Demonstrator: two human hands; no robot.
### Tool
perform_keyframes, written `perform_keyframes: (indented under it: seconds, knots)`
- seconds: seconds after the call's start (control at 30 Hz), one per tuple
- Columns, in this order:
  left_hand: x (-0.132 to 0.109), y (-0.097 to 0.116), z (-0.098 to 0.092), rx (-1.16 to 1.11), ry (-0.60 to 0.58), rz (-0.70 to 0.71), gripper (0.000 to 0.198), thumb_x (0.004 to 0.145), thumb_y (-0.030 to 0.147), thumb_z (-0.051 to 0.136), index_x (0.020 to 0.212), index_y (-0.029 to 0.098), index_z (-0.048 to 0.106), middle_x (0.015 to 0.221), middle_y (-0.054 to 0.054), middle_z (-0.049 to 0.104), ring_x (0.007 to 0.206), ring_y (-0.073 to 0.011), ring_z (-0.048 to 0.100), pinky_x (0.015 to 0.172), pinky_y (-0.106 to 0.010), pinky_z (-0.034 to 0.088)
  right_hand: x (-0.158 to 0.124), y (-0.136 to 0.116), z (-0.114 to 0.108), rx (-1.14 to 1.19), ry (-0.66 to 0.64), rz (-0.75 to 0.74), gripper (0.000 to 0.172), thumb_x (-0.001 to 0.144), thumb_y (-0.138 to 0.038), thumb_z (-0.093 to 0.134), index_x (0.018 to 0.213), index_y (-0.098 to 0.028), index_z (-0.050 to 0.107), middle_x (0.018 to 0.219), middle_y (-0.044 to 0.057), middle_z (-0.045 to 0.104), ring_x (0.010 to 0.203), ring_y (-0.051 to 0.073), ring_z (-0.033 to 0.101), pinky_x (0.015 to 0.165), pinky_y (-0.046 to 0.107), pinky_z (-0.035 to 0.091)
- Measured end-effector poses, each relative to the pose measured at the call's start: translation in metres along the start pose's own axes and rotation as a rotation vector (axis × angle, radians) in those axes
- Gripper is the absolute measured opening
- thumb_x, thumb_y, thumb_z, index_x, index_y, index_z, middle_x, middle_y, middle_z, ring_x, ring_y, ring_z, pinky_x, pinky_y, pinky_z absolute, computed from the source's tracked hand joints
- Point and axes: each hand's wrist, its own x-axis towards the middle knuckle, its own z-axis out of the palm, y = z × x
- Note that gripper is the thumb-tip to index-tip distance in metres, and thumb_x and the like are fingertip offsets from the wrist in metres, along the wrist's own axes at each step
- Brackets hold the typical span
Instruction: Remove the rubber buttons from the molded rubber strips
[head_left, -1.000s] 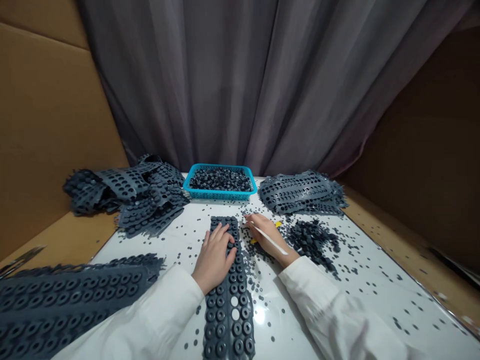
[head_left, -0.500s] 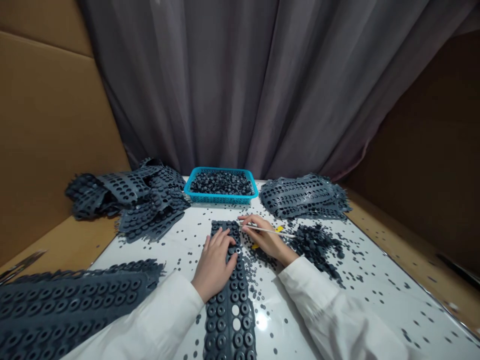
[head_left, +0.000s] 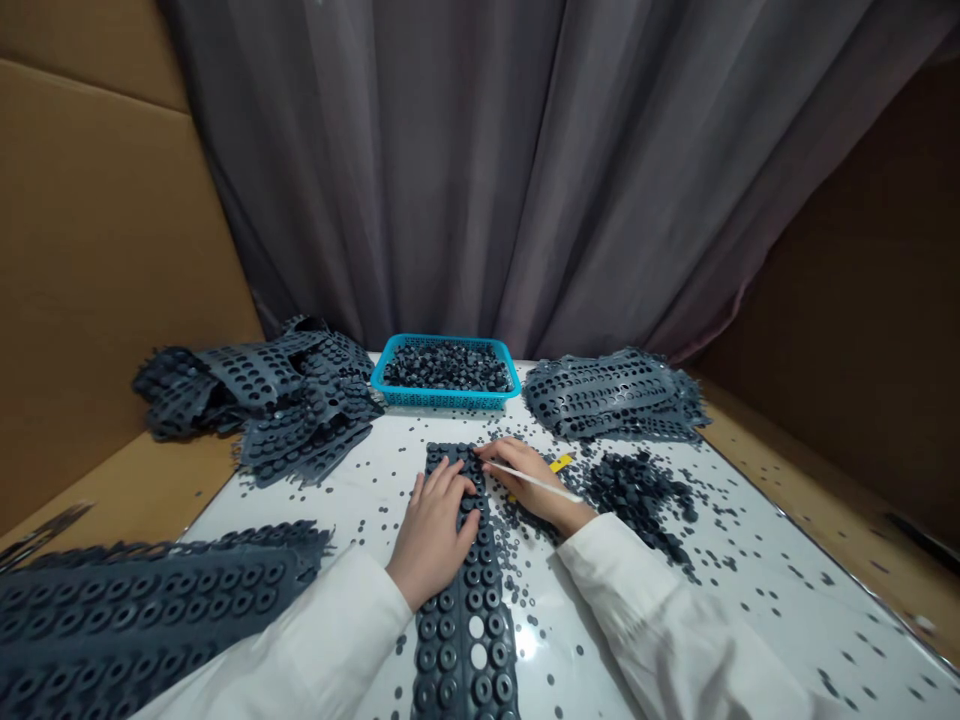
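Note:
A long dark rubber strip studded with ring-shaped parts lies lengthwise on the white table in front of me. My left hand rests flat on its upper part, fingers spread. My right hand is closed around a thin white stick, its tip at the strip's far right edge. A loose heap of small dark rings lies just right of that hand, near a yellow scrap.
A blue basket full of rings stands at the back centre. Piles of punched-out strips lie at back left and back right. A stack of full strips sits near left. Small rings are scattered about. Curtain and cardboard walls enclose the table.
My right hand has shifted slightly along the strip's far end and the stick has swung from steep to flatter and back to a slant. The left hand stays on the strip.

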Motion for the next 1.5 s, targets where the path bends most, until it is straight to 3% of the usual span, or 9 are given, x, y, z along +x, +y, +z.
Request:
perform_keyframes:
  seconds: [0.23,0.47,0.6,0.73,0.87,1.07,1.27,1.37,1.5]
  knots:
    - [0.000,-0.001,0.001,0.010,-0.005,-0.001,0.012,0.085,0.021,0.046,0.095,0.023,0.050,0.133,-0.006,0.047,0.133,-0.0252,0.028,0.106,-0.055,0.022,0.006,0.006,0.002,-0.222,0.004,-0.034,0.019,0.092,-0.028,0.043,0.095,-0.019,0.059,0.089,0.010,0.065,0.086,0.022,0.057,0.079,0.035,0.045]
    - [0.000,0.002,-0.001,0.016,-0.015,-0.013,0.011,0.085,0.021,0.045,0.095,0.024,0.051,0.133,-0.005,0.048,0.132,-0.0254,0.028,0.105,-0.055,0.022,0.006,0.009,-0.001,-0.096,0.187,0.099,0.013,0.090,-0.028,0.046,0.094,-0.020,0.056,0.106,0.010,0.063,0.102,0.023,0.055,0.086,0.038,0.043]
    - [0.001,0.002,-0.001,0.027,-0.024,-0.018,0.011,0.085,0.021,0.046,0.095,0.024,0.050,0.133,-0.005,0.048,0.132,-0.0253,0.028,0.106,-0.055,0.021,0.003,0.007,0.002,0.095,0.136,0.080,0.009,0.089,-0.027,0.050,0.091,-0.021,0.055,0.113,0.009,0.062,0.106,0.021,0.056,0.090,0.038,0.041]
    - [0.001,0.003,-0.001,0.026,-0.033,-0.019,0.011,0.085,0.021,0.046,0.095,0.024,0.050,0.133,-0.005,0.047,0.133,-0.0255,0.027,0.106,-0.055,0.021,0.003,0.008,0.005,0.099,0.078,0.064,0.010,0.089,-0.028,0.050,0.090,-0.020,0.056,0.110,0.009,0.063,0.102,0.020,0.057,0.087,0.036,0.043]
    - [0.001,0.003,-0.001,0.025,-0.045,-0.028,0.010,0.085,0.022,0.044,0.094,0.024,0.050,0.134,-0.004,0.046,0.133,-0.0250,0.026,0.106,-0.055,0.020,0.007,0.010,0.003,-0.013,0.049,0.046,0.013,0.090,-0.030,0.049,0.092,-0.021,0.058,0.104,0.007,0.065,0.096,0.020,0.058,0.084,0.033,0.044]
    - [0.001,0.003,-0.001,0.035,-0.049,-0.037,0.010,0.085,0.022,0.044,0.093,0.024,0.050,0.134,-0.003,0.046,0.134,-0.0237,0.025,0.107,-0.054,0.020,0.013,0.009,0.002,-0.370,-0.025,0.063,0.018,0.092,-0.031,0.046,0.098,-0.021,0.060,0.092,0.006,0.065,0.088,0.020,0.057,0.078,0.030,0.040]
    - [0.001,0.003,-0.002,0.041,-0.044,-0.035,0.010,0.085,0.022,0.044,0.093,0.025,0.050,0.134,-0.003,0.047,0.133,-0.0239,0.026,0.106,-0.054,0.021,0.017,0.009,-0.002,-0.446,0.064,0.150,0.017,0.091,-0.024,0.045,0.096,-0.019,0.061,0.088,0.009,0.066,0.090,0.024,0.056,0.078,0.034,0.039]
    - [0.001,0.003,-0.001,0.045,-0.042,-0.031,0.010,0.085,0.022,0.045,0.093,0.024,0.050,0.134,-0.003,0.047,0.133,-0.0244,0.027,0.106,-0.054,0.021,0.017,0.007,-0.001,-0.317,0.122,0.134,0.015,0.091,-0.025,0.046,0.098,-0.019,0.058,0.104,0.009,0.064,0.098,0.023,0.055,0.083,0.034,0.042]
    - [0.001,0.003,0.000,0.048,-0.031,-0.022,0.011,0.084,0.022,0.045,0.094,0.024,0.050,0.133,-0.003,0.047,0.133,-0.0242,0.027,0.107,-0.053,0.021,0.014,0.003,0.009,0.093,0.128,0.046,0.011,0.089,-0.028,0.050,0.093,-0.021,0.056,0.114,0.008,0.062,0.105,0.021,0.056,0.090,0.036,0.042]
